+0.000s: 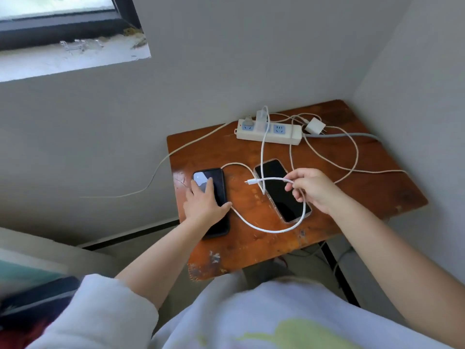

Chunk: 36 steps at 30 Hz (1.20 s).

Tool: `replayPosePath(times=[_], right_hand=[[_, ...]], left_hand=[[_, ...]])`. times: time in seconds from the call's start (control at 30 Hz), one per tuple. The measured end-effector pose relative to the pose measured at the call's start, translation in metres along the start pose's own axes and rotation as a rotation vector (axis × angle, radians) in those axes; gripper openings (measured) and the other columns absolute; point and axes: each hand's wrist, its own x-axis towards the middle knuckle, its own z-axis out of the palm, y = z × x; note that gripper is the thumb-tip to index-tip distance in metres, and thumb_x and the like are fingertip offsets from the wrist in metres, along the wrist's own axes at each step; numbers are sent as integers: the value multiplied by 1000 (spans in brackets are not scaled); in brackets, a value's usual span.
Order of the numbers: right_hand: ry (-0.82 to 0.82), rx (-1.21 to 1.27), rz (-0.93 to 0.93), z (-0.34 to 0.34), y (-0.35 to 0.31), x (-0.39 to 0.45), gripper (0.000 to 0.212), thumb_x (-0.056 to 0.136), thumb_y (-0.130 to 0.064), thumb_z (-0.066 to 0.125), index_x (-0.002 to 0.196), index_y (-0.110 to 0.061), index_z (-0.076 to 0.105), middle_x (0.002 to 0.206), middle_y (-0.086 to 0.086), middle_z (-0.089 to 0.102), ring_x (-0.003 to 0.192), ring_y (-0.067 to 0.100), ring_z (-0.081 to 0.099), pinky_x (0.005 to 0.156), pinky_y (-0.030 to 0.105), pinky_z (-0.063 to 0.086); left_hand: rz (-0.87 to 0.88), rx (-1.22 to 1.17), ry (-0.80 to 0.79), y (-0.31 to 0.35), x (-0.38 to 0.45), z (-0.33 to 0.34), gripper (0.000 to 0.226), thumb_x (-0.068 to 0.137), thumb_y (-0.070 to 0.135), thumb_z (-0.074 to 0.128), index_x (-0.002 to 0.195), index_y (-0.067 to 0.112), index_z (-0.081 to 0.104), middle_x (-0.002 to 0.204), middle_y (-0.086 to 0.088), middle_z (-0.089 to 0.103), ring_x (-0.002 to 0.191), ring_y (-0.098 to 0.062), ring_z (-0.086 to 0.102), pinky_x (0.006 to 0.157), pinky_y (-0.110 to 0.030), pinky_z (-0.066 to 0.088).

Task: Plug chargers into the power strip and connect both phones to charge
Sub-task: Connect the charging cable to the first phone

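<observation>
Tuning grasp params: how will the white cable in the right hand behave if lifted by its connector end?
Likely floppy: the white cable sags in a loose loop from the right hand onto the table. Its short free tip sticks out fairly straight, so probably stiff near the connector. It crosses the clear-cased phone, so lifting may drag across it.

My worn brown tabletop (297, 250) sits pushed into the corner of two plain grey walls (226, 59), its near edge chipped and scuffed pale. Up on the left is a window (57, 18) with a dark frame, and under it a dusty sill (75, 56). My pale shirt (251, 321) with a yellow-green print fills the bottom.
</observation>
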Motion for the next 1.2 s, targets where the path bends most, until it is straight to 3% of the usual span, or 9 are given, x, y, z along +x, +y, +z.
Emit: replayPosePath(times=[0.13, 0.3, 0.53, 0.67, 0.73, 0.8, 0.93, 1.1, 1.2], right_hand=[[-22, -71, 9, -7, 22, -5, 16, 90, -5, 47, 86, -8, 63, 57, 2, 46, 41, 8, 34, 31, 13, 28], [101, -100, -52, -16, 29, -6, 16, 90, -11, 51, 98, -8, 64, 58, -1, 49, 48, 10, 39, 35, 11, 31], [-20, -189, -120, -4, 37, -2, 29, 89, -4, 47, 70, -23, 57, 62, -1, 52, 54, 10, 48, 48, 16, 41], [93, -219, -139, -12, 52, -1, 24, 89, -3, 46, 76, -19, 58, 75, 1, 58, 71, 16, 54, 59, 17, 43], [251, -464, -208, -18, 62, -4, 17, 89, -4, 47, 90, -11, 62, 87, 7, 64, 80, 21, 57, 63, 20, 44], [402, -787, -259, -23, 73, -8, 22, 88, -5, 48, 105, -10, 61, 97, 10, 68, 89, 26, 59, 78, 33, 44], [439, -1065, -154, -22, 88, -9, 24, 87, -13, 50, 108, -14, 61, 104, 9, 66, 103, 27, 54, 102, 47, 29], [423, -1034, -233, -9, 91, 2, 29, 89, -26, 51, 115, -13, 57, 113, 8, 62, 106, 25, 52, 99, 42, 31], [454, -978, -286, -5, 94, 7, 28, 89, -18, 52, 116, -12, 57, 111, 10, 63, 102, 24, 54, 94, 38, 34]], left_hand=[[-62, -41, 78, 13, 2, 7, 70, 76, 50, 58, 131, 19, 27, 147, -18, 19, 129, -41, 25, 101, -51, 32], [-146, -94, 184, -6, 3, 2, 58, 76, 45, 59, 123, 20, 36, 141, -18, 26, 122, -42, 28, 99, -51, 29], [-217, -53, 116, 0, -3, 6, 68, 80, 55, 50, 133, 20, 26, 146, -18, 19, 128, -41, 22, 102, -53, 27], [-104, -2, 34, 10, -10, 8, 67, 84, 51, 47, 137, 21, 20, 152, -15, 10, 137, -39, 9, 107, -56, 19], [0, 17, 83, 18, -12, 7, 62, 85, 43, 47, 136, 18, 22, 153, -14, 9, 139, -36, 3, 110, -56, 11], [126, 56, 165, 27, -14, 8, 62, 88, 37, 43, 139, 12, 17, 154, -14, 6, 140, -34, -2, 112, -53, 5], [243, 169, 260, 43, -21, 15, 67, 92, 32, 32, 141, 5, -5, 153, -17, -10, 139, -33, -16, 112, -46, -7], [384, 290, 278, 53, -23, 24, 60, 95, 33, 17, 138, 4, -14, 151, -17, -16, 127, -27, -32, 106, -40, -19], [596, 298, 187, 50, -28, 29, 54, 95, 29, 22, 141, 9, 2, 154, -11, 0, 138, -23, -16, 106, -36, -17]])
